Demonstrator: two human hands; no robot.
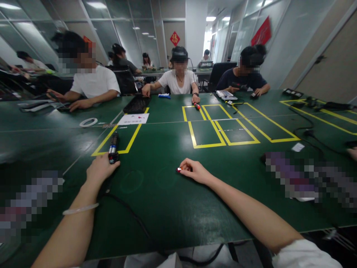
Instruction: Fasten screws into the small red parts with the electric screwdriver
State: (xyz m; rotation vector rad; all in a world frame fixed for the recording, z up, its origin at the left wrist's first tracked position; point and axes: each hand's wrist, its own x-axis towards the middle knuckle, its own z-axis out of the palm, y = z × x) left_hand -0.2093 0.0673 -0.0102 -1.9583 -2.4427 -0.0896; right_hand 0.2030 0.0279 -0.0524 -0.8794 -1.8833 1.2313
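Observation:
My left hand is at the left, closed round the near end of a black cylinder with a silver and blue band. The cylinder looks like a flashlight and points away from me, over the near corner of a yellow taped outline. Part of my grip is hidden behind the back of the hand. Near the middle of the green table, my right hand rests with its fingers curled in a pinch. From its fingertips sticks out a small red piece with a white spot, too small to name.
Yellow tape outlines mark the table ahead. A printed paper sheet, a black tray and a white tape ring lie farther left. Across the table, a person's hand holds a red item. A black cable crosses near me.

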